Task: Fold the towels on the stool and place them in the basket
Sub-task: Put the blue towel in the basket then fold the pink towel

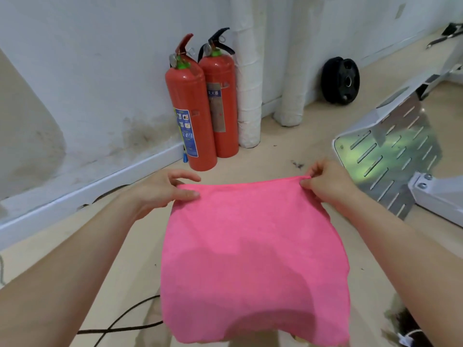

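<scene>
Plainly, the pink towel (253,259) is spread open, its lower edge nearest the camera. Whether the stool lies under it I cannot tell, and no basket shows. At the towel's far edge the left hand (160,189) pinches the left corner between thumb and fingers (186,194), and the right hand (328,181) pinches the right corner likewise. This looks like the start of a fold: the next move likely calls for bringing both pinched corners level onto the near edge. A black cable (125,321) crosses the pale floor (275,136) at left. Beyond stand two red fire extinguishers (193,116) against the stained wall (100,71), with wrapped pipes (250,96) beside them and a weight plate (340,81) farther right.
</scene>
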